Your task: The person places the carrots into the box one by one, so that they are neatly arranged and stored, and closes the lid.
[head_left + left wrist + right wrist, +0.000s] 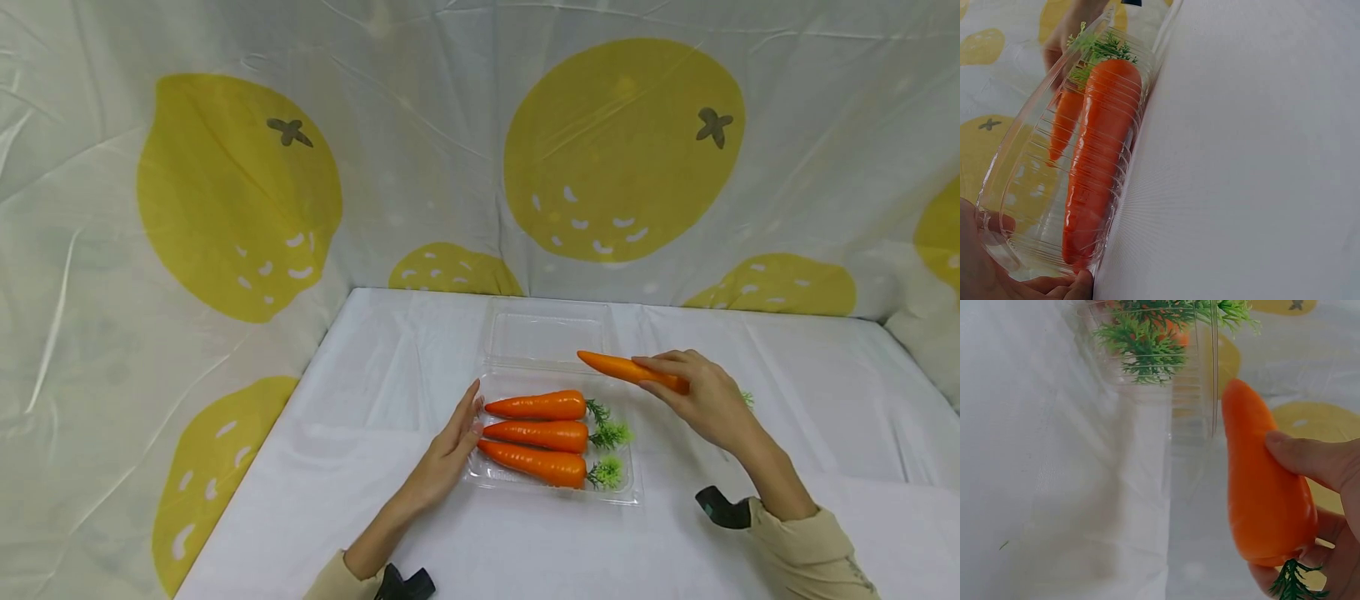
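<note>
Right grip [705, 396]: closed on the leafy end of the held carrot [615, 367], drawn in to the carrot's thickness, with the thumb set on one side and the fingers on the other.
Held carrot: held aloft near the container's far right corner, apart from the others, its tip pointed leftward.
Left grip [442, 454]: curled about the left end of the clear container [525, 379], which is rested on the white-clothed counter [397, 358]; no carrot is seen to be held by it.
Packed carrots [540, 465]: laid side by side in the container, tips toward the left grip, leafy tops to the right.
Lid [551, 329]: folded back on the far side.
Step in hand: the packing of the fourth carrot, as it appears.
Next move: a lowering into the space along the far wall seems called for, with the tip kept leftward and the leaves cleared of the rim.
Count: four carrots, three packed and one held; one container; one lid; two hands.
</note>
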{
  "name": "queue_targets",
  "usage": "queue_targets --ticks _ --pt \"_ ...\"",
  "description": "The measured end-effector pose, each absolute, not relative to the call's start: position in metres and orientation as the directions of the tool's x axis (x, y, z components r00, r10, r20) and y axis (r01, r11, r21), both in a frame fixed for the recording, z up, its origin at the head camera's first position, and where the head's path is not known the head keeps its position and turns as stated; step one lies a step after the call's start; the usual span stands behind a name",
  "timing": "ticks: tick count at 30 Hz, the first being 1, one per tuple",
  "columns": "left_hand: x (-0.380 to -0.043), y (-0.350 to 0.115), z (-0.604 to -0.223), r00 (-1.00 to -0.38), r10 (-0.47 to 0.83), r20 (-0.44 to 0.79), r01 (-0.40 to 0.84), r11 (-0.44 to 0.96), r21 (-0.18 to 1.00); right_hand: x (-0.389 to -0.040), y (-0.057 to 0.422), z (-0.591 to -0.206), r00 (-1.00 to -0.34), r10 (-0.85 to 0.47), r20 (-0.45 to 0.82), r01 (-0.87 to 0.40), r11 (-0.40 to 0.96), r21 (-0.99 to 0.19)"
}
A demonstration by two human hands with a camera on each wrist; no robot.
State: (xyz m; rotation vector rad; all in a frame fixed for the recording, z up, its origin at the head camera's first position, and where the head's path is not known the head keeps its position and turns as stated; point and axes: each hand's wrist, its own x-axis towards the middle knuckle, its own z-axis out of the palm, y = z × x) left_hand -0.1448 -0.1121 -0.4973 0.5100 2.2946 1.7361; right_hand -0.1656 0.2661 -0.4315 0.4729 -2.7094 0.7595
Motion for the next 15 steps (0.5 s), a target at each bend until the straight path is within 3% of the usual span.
queue_targets --ticks 15 --pt "-0.1451 -0.1121 -0.4977 -0.916 0.4 0.031 0.14 0.245 0.959 -0.1638 0.2589 -0.4296 -0.901 -0.257 0.349 -0.404 0.79 -0.462"
